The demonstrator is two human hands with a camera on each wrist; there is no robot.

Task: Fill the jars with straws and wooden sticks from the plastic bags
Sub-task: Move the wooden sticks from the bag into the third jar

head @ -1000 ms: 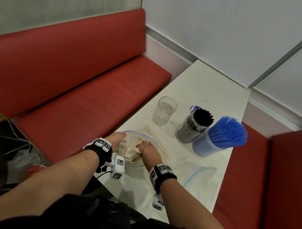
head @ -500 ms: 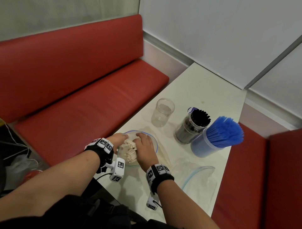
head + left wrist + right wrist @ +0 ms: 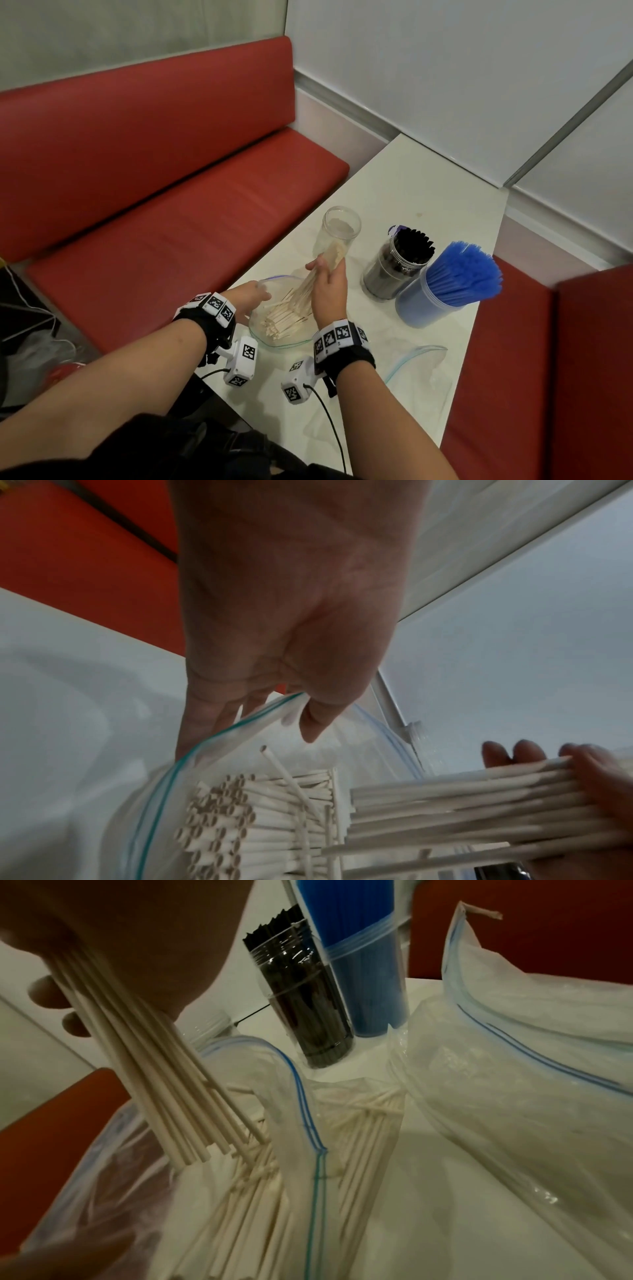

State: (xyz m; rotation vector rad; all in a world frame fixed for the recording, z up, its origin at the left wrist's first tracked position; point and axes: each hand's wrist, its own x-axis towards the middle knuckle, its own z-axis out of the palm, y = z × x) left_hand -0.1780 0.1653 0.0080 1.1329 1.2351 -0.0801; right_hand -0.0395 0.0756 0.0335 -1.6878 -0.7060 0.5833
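My right hand grips a bundle of white sticks, lifted at a slant out of the open zip bag; the bundle's upper end lies against the side of the empty clear jar. In the right wrist view the bundle fans downward over the bag. My left hand holds the bag's left rim, and the left wrist view shows thumb and fingers pinching that rim. Many more sticks lie inside the bag.
A jar of black straws and a jar of blue straws stand to the right of the empty jar. An empty zip bag lies near the table's right edge. Red bench seats flank the white table.
My right hand has risen out of the bag with a bundle of sticks and moved toward the empty jar. The left hand has stayed at the bag's rim.
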